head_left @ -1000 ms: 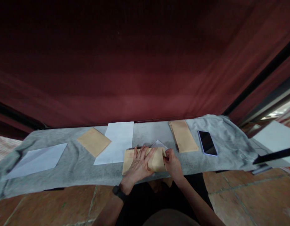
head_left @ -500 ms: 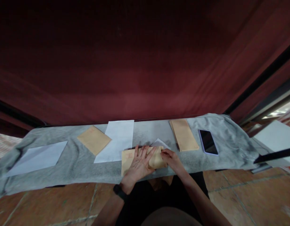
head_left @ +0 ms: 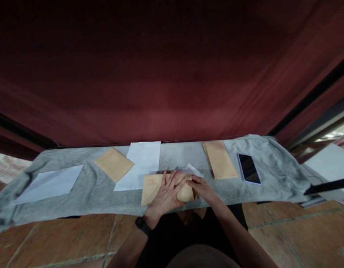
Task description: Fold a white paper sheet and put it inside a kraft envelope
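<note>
A brown paper envelope (head_left: pixel 151 188) with faint red print lies near the table's front edge. Spread flat over its middle is my left hand (head_left: pixel 167 193), fingers apart, pressing it against the cloth. My right hand (head_left: pixel 201 186) has its fingers curled at the envelope's upper right end, where the paper bends up a little; its fingertips are partly hidden. Behind the envelope, a white paper corner (head_left: pixel 192 170) pokes out beyond my hands.
Grey cloth (head_left: pixel 96 203) covers the narrow table. A stack of brown envelopes (head_left: pixel 220 160) and a phone (head_left: pixel 249 169) lie to the right. Leftward are another brown envelope (head_left: pixel 114 163), a white sheet (head_left: pixel 145 156) and a second white sheet (head_left: pixel 50 184). A red panel (head_left: pixel 172 93) stands behind.
My right hand has shifted slightly left along the envelope's end, its fingers now lying closer to my left fingertips. My left hand stays flat on the envelope.
</note>
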The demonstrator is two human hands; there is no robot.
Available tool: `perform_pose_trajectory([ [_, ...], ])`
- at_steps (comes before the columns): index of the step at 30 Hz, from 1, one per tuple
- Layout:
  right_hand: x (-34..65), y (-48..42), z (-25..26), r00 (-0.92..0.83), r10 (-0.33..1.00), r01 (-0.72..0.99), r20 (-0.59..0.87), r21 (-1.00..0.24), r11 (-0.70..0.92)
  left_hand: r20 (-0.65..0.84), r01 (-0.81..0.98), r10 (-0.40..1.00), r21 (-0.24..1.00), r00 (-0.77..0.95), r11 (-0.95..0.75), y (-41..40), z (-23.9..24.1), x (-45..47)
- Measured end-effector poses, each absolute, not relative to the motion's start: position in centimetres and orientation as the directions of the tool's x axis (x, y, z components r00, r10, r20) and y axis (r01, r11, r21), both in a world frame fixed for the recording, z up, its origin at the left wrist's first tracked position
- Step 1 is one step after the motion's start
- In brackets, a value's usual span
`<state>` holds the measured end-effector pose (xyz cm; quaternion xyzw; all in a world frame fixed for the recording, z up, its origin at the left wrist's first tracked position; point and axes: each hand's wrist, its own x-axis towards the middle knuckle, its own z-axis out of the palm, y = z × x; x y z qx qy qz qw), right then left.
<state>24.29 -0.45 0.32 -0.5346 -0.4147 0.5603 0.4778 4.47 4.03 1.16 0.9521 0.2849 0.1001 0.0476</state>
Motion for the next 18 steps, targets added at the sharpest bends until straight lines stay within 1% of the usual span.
perform_pose_trajectory([
  [3,24.9,-0.8,0.9,0.042,0.966,-0.27,-0.254,-0.934,-0.234,0.142,0.548,0.57,0.167,0.809,-0.82,4.7,1.3,3.4],
  [5,25.6,-1.1,1.1,0.034,0.953,-0.338,-0.301,-0.901,-0.273,0.123,0.568,0.594,0.191,0.795,-0.801,5.3,1.4,2.7],
  [9,27.0,-1.5,0.8,-0.014,0.924,-0.374,-0.382,-0.855,-0.359,0.099,0.572,0.605,0.239,0.79,-0.785,6.2,1.3,1.9],
  [12,27.5,-2.0,0.4,-0.001,0.92,-0.391,-0.391,-0.847,-0.361,0.109,0.563,0.603,0.258,0.79,-0.785,6.3,1.2,1.8],
  [15,27.3,-2.7,0.5,-0.031,0.925,-0.368,-0.378,-0.857,-0.362,0.127,0.554,0.598,0.265,0.792,-0.79,6.2,1.0,1.9],
  [16,27.1,-3.0,0.6,-0.053,0.93,-0.328,-0.363,-0.874,-0.359,0.132,0.545,0.59,0.266,0.797,-0.796,6.1,1.0,2.0],
  [18,26.4,-3.3,1.0,-0.038,0.948,-0.191,-0.316,-0.929,-0.318,0.135,0.52,0.566,0.268,0.813,-0.811,5.9,0.8,2.0],
])
